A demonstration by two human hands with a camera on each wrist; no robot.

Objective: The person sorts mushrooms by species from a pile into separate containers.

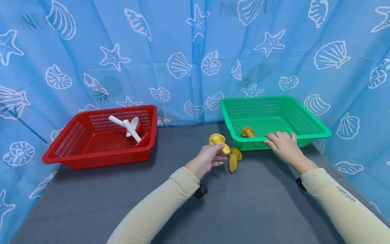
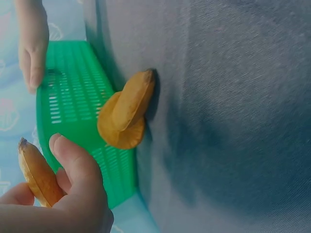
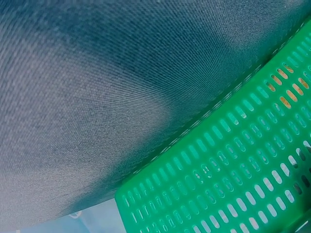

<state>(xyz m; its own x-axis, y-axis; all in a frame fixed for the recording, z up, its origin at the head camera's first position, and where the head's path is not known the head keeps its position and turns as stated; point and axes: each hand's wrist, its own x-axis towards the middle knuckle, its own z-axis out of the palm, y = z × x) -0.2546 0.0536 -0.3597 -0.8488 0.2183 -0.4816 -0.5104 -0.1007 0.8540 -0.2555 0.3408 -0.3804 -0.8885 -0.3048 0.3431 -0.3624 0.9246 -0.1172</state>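
My left hand (image 1: 207, 159) pinches a yellow mushroom (image 1: 217, 139) between thumb and fingers, cap pointing away. In the left wrist view the tapered stem of that held mushroom (image 2: 36, 174) sticks out past the fingers. Just right of this hand, a second mushroom (image 1: 233, 162) lies on the grey cloth by the near left corner of the green basket (image 1: 317, 130). Inside that basket sits a third mushroom (image 1: 248, 131), close to its front wall. My right hand (image 1: 284, 147) rests on the basket's near rim with relaxed fingers; the right wrist view does not show it.
A red basket (image 1: 97, 159) stands on the left, with two white-handled red ladles (image 1: 131, 128) in it. Grey cloth (image 1: 213, 217) covers the table. Behind hangs a blue curtain (image 1: 170, 34) printed with shells and starfish.
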